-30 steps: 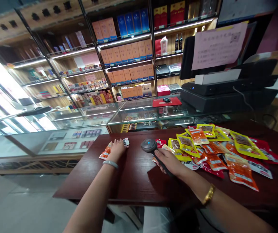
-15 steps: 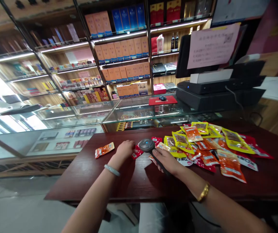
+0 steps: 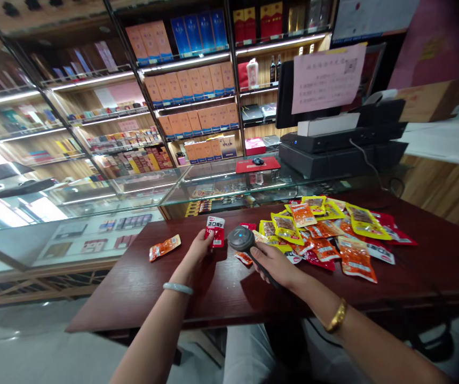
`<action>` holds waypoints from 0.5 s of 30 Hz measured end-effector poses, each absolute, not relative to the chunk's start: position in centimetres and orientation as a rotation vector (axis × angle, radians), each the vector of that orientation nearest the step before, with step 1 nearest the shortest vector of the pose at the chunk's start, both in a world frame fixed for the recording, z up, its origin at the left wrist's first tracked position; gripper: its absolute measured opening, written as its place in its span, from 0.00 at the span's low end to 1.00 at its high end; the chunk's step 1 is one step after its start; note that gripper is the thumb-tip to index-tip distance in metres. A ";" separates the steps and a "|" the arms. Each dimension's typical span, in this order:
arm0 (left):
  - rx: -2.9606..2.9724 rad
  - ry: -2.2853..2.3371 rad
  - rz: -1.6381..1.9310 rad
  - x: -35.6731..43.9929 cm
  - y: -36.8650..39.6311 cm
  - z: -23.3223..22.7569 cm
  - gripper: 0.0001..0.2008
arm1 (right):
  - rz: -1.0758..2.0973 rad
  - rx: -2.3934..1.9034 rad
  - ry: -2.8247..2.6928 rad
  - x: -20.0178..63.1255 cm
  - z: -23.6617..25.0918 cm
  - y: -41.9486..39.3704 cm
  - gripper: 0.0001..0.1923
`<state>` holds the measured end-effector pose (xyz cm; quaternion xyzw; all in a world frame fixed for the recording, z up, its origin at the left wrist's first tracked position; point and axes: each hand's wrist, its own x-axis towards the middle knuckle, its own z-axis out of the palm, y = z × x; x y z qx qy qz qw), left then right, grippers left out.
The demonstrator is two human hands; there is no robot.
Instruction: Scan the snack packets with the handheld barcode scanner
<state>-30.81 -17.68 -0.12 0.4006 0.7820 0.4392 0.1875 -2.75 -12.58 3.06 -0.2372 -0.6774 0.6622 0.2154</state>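
Note:
My left hand is closed on a small red-and-white snack packet, held up over the dark wooden table with its printed face showing. In my right hand is a black barcode scanner, its head toward the packet and a small blue light on top. The packet and scanner are apart, with a narrow gap between them. A lone orange packet lies to the left of my left hand. Right of the scanner spreads a pile of yellow, orange and red snack packets. Another orange packet sits partly under the scanner head.
Beyond the wooden table stands a glass display counter with a mouse on a red mat. A monitor and cash drawer stand at the back right. Shelves of boxed goods line the wall.
My left hand has lifted the red-and-white packet off the table and turned its face up beside the scanner. My right hand still holds the scanner. The whole view has shifted slightly.

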 end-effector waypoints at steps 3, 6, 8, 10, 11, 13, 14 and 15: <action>1.096 2.199 1.425 -29.9 -17.8 0.1 0.26 | 1.805 -0.628 -1.918 -2.6 2.7 -12.7 0.29; 1.100 2.215 1.556 -28.8 -17.7 0.5 0.25 | 1.763 -0.618 -1.942 -2.6 2.3 -12.8 0.28; 1.091 2.234 1.628 -27.9 -17.5 0.7 0.24 | 1.751 -0.611 -1.942 -2.5 2.1 -12.9 0.29; 1.062 2.234 1.684 -26.9 -17.4 0.8 0.22 | 1.772 -0.601 -1.931 -2.4 2.1 -13.0 0.30; 1.045 2.228 1.699 -26.6 -17.3 0.8 0.21 | 1.789 -0.598 -1.923 -2.3 2.2 -13.1 0.30; 1.020 2.204 1.708 -26.1 -17.1 0.8 0.20 | 1.810 -0.593 -1.912 -2.1 2.4 -13.1 0.31; 1.015 2.191 1.707 -26.0 -17.0 0.8 0.20 | 1.809 -0.595 -1.912 -2.0 2.5 -13.1 0.32; 1.012 2.183 1.711 -26.0 -16.9 0.8 0.20 | 1.797 -0.600 -1.915 -1.9 2.6 -13.0 0.32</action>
